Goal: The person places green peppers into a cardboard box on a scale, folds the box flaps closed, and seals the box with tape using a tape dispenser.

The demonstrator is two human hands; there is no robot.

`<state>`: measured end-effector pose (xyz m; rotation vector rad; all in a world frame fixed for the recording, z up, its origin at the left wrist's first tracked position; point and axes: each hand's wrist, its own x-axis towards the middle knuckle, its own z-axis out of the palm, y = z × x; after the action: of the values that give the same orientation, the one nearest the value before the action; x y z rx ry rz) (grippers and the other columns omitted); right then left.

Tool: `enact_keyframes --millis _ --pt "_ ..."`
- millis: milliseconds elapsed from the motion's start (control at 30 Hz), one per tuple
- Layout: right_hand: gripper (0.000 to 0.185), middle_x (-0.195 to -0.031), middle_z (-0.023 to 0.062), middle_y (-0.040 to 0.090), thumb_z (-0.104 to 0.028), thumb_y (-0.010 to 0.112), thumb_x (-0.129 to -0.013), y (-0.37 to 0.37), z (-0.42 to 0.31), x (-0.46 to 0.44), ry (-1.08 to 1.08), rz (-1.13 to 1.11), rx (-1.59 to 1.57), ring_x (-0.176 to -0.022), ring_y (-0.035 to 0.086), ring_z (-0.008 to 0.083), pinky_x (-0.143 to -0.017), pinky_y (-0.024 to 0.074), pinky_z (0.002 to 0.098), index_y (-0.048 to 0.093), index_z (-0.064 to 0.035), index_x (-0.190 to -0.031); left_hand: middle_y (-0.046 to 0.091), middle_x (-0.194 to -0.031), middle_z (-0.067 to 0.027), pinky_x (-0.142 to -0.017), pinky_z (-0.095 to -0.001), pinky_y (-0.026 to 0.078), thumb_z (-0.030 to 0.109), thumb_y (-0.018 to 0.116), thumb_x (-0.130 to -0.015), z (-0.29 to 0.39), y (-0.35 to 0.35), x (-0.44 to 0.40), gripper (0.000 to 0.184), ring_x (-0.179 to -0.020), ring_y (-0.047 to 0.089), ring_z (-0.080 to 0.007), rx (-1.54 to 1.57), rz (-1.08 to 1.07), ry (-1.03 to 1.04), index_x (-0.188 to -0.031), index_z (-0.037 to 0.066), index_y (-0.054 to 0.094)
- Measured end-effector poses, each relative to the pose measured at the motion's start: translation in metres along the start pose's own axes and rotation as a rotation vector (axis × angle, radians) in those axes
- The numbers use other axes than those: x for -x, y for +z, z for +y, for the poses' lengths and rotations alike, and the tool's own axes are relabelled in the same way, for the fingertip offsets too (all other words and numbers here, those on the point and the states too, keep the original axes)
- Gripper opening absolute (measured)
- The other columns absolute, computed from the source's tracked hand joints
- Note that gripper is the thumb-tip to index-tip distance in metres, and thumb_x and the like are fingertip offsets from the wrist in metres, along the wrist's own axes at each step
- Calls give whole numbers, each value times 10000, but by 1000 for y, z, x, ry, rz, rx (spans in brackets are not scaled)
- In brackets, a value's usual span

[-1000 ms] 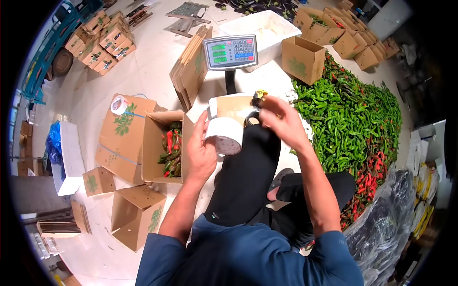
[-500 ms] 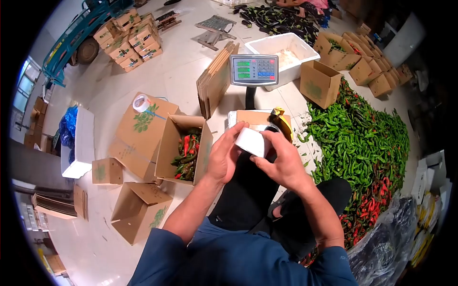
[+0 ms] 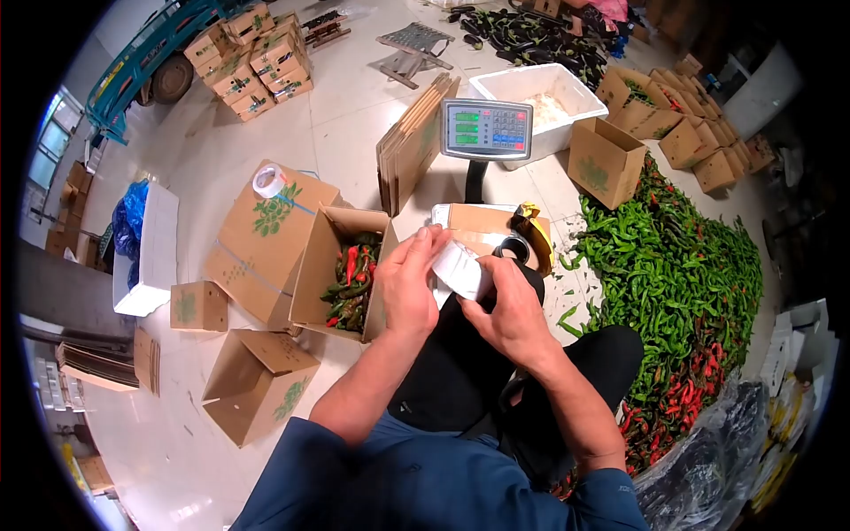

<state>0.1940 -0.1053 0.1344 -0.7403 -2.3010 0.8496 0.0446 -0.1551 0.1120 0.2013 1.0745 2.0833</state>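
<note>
Above my knees I hold a small white paper-like piece [image 3: 461, 271] with a curved surface and faint marks. My right hand [image 3: 512, 311] pinches its right end between thumb and fingers. The fingers of my left hand [image 3: 409, 281] lie along its left edge, pressed together. Just beyond my hands is the scale platform [image 3: 469, 215] with cardboard on it. A dark ring-shaped thing [image 3: 513, 249] and a yellow-and-black object [image 3: 535, 235] sit there at the right. The scale's display [image 3: 487, 129] stands behind, lit green.
An open carton [image 3: 305, 274] of red and dark green peppers stands left, beside a closed carton [image 3: 235, 243] with a tape roll [image 3: 268, 181]. An open carton [image 3: 261, 387] lies nearer. Right is a pepper heap [image 3: 677, 265]. Behind are folded cartons [image 3: 412, 146] and a white tub [image 3: 575, 111].
The white piece has turned in my hands and now shows faint marks. My left hand has tilted, its fingers straighter. The whole view has shifted slightly.
</note>
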Motion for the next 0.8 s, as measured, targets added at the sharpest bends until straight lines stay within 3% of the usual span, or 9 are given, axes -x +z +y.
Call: enact_keyframes --millis 100,233,333,433,533,633,667,800 --pt "491 -1029 228 602 -69 766 -798 3 -1 -2 2 -4 -34 -927 620 413 -800 528 467 528 4 -1222 670 -1208 -169 -954 -379 577 97 600 -1042 2 -8 3 239 -1080 696 -267 -443 -106 451 -1141 -100 693" --pt "478 -1036 230 611 -64 762 -808 5 -6 -8 -4 -31 -86 -941 624 416 -807 529 463 529 7 -1219 659 -1229 -166 -926 -376 592 83 593 -1045 11 -11 1 233 -992 717 -249 -372 -96 422 -1142 -97 704" --pt "481 -1035 226 617 -57 763 -811 7 -3 -13 47 -83 -95 -937 629 413 -806 532 456 530 9 -1228 677 -1200 -147 -891 -296 573 73 618 -1032 18 -9 2 232 -982 713 -200 -428 -75 485 -1163 -100 700" --pt "490 -1026 218 620 -46 763 -810 7 -1 -15 63 -77 -140 -922 634 401 -795 534 445 532 9 -1239 664 -1206 -172 -897 -383 601 128 600 -1050 16 -7 -4 274 -1013 713 -273 -497 -39 483 -1170 -107 672" --pt "497 -1001 212 619 -28 758 -801 10 -4 -12 -32 13 -148 -896 634 381 -768 537 434 533 4 -1244 680 -1169 -181 -922 -376 592 166 606 -1052 7 -14 -18 298 -1034 707 -287 -268 7 217 -1152 -108 667" --pt "529 -974 148 607 -55 819 -787 23 9 -11 -85 88 -90 -758 617 264 -668 528 351 551 5 -1239 706 -1107 -172 -923 -351 576 188 625 -1043 0 -16 -29 292 -1008 705 -257 -149 6 6 -1108 -90 685" --pt "525 -969 145 605 -48 812 -784 24 10 -10 -84 100 -92 -754 614 258 -666 526 348 550 0 -1236 724 -1064 -146 -899 -328 561 186 633 -1037 -2 -16 -30 267 -963 698 -216 -149 22 -53 -1082 -69 697" --pt "507 -935 146 596 -29 795 -772 27 12 -12 -152 158 -87 -744 608 268 -654 519 352 553 4 -1216 720 -1063 -125 -853 -309 559 225 639 -1034 -12 -24 -36 307 -934 700 -186 -103 -38 -224 -1113 -65 699"
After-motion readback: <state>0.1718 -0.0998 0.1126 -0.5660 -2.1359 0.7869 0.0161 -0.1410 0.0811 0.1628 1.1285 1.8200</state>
